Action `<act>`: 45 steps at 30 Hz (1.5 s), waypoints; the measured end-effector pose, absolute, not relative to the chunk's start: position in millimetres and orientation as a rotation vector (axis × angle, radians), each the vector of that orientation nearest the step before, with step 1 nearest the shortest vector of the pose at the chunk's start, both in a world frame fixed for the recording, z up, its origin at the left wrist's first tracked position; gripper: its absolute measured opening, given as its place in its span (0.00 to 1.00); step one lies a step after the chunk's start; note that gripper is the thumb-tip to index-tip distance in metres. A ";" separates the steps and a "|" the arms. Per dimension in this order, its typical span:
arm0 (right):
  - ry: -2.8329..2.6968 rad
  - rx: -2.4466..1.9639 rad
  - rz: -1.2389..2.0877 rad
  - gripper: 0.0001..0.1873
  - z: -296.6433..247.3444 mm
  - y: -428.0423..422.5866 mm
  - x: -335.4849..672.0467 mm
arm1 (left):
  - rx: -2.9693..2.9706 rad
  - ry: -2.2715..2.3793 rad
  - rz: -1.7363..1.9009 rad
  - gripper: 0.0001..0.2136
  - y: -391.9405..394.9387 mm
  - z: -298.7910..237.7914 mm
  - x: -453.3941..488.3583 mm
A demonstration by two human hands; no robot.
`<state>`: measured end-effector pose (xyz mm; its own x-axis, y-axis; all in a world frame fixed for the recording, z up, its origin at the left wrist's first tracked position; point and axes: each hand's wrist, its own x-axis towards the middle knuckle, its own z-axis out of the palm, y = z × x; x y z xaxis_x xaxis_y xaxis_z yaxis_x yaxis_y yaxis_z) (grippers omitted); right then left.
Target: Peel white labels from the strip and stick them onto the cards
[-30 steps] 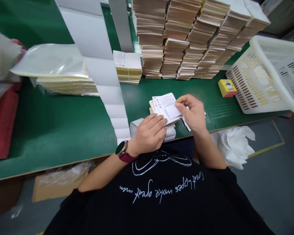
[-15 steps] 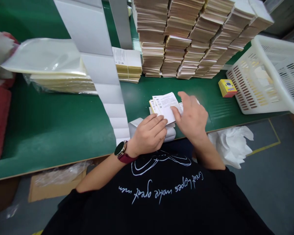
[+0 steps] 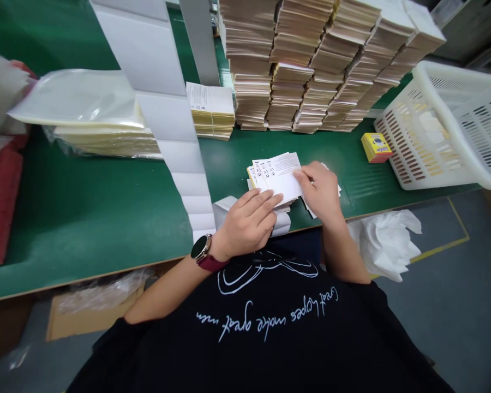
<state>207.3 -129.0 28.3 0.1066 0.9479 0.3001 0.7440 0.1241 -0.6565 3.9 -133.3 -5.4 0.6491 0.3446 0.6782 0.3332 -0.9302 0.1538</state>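
In the middle of the green table, a fanned pile of white printed cards with some yellow edges lies near the front edge. My left hand, wearing a watch, rests its outstretched fingers on the pile's lower left part; its thumb is hidden. My right hand pinches the right edge of the top card between thumb and forefinger. More white cards show partly from under and behind my right hand. A curled white paper strip lies below the pile, partly covered by my left hand.
A long folded white strip hangs down to the left of the pile. Tall stacks of cards stand behind. On the right are a small yellow box-like bundle and a white plastic basket. Clear plastic bags lie left.
My right hand has come down from above the pile and closed on the top card's edge. The top cards are fanned further right. My left hand stays on the pile.
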 end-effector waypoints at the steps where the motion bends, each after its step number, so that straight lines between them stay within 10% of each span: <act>1: -1.672 -1.655 0.301 0.13 28.2 -131.6 209.3 | 2.844 0.586 1.173 0.05 -133.2 -5.3 4.2; 10: -1.479 -1.963 0.028 0.11 17.4 -170.1 263.0 | 2.664 0.627 1.460 0.02 -128.8 -4.1 0.1; 17: -1.536 -1.264 0.651 0.11 26.7 -216.0 195.3 | 2.515 0.763 1.349 0.04 -138.9 8.0 3.7; 45: -1.626 -1.108 0.604 0.07 30.6 -208.6 185.8 | 2.891 0.393 1.470 0.08 -141.9 10.8 3.7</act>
<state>185.8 -208.6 30.6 -0.0431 0.8839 0.4657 0.3651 0.4479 -0.8162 3.7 -141.9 10.8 0.5678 0.1561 0.8083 0.2684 -0.9633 -0.0025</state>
